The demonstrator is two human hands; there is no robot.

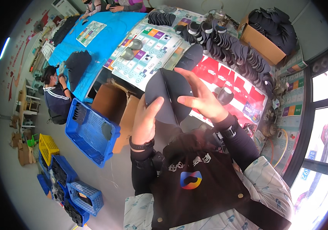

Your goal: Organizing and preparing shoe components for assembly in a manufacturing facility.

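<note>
In front of my chest, both hands hold a pair of dark grey half-oval pieces, the left one point(154, 90) and the right one point(178, 86), set edge to edge with a narrow seam between them. My left hand point(145, 117) is closed on the left piece, its thumb pressed on the face. My right hand point(206, 100) grips the right piece between thumb and fingers. The fingers behind the pieces are hidden. A dark oblong piece point(191, 56) lies just beyond, and a grey rounded form point(225, 96) rests by my right hand.
Rows of dark curved pieces point(229, 46) cover the table's back right, by a cardboard box point(261, 44) heaped with more. Two grey rounded forms point(131, 48) sit on a printed sheet. A blue crate point(91, 138) stands at left. A person point(56, 96) works at the blue table point(114, 28).
</note>
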